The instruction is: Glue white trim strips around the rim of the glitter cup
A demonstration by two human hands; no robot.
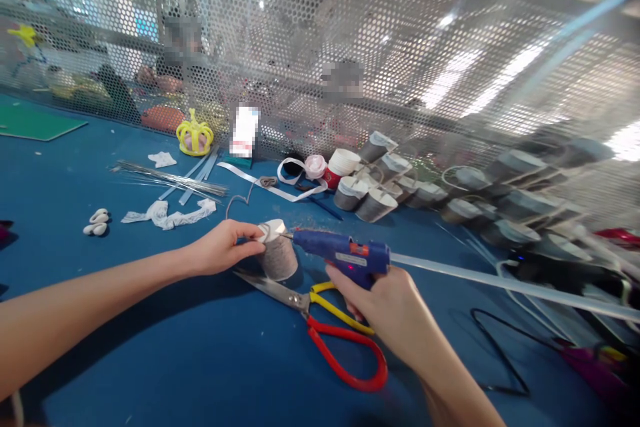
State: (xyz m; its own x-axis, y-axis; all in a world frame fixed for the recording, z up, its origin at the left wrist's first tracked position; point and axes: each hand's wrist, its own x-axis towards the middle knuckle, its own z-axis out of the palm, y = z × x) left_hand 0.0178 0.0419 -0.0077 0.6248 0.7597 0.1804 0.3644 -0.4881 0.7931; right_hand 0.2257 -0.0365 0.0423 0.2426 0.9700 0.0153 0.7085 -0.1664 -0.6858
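My left hand (225, 247) pinches a thin grey cord (239, 199) at the rim of a small white cup wrapped in grey cord (280, 260). From there the cord runs back to a small bundle (269, 181) on the table. In my right hand (385, 297) is a blue hot glue gun (345, 253), its nozzle at the cup's top edge. A clear glue stick (450, 268) sticks out behind it. Large scissors (345, 357) with red and yellow handles lie under my right hand, blades apart and pointing toward the cup.
Several grey-wrapped cups (375, 205) are piled at the back right. White ribbon (245, 177), metal wires (175, 177), lace scraps (170, 215) and a yellow crown-shaped piece (195, 135) lie farther back. A perforated metal screen (280, 33) closes off the back. A black wire stand (500, 353) is at right.
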